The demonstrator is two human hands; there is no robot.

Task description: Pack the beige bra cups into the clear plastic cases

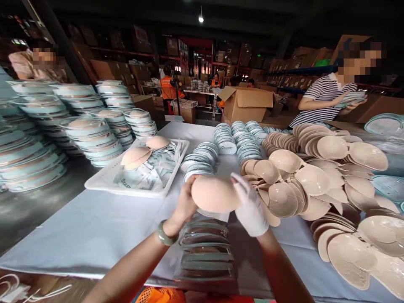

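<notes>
We grip one beige cup (214, 194) between our bare left hand (184, 206) and gloved right hand (251, 206), above the clear trays (205, 248); more cups (315, 181) lie at two o'clock. Seating it calls for careful alignment.

left hand (184, 204): bare, no glove, fingers uncovered.
left wrist: a thick, smooth green bangle (166, 235), rounded in section, sitting snug just below the hand.
left forearm: bare, no sleeve in view.
right hand (251, 206): covered by a thin white fabric glove (254, 212) whose cuff ends at the wrist.
right forearm: bare, no sleeve in view.
torso: a strip of orange garment (159, 296) shows at the bottom edge between the arms.
</notes>
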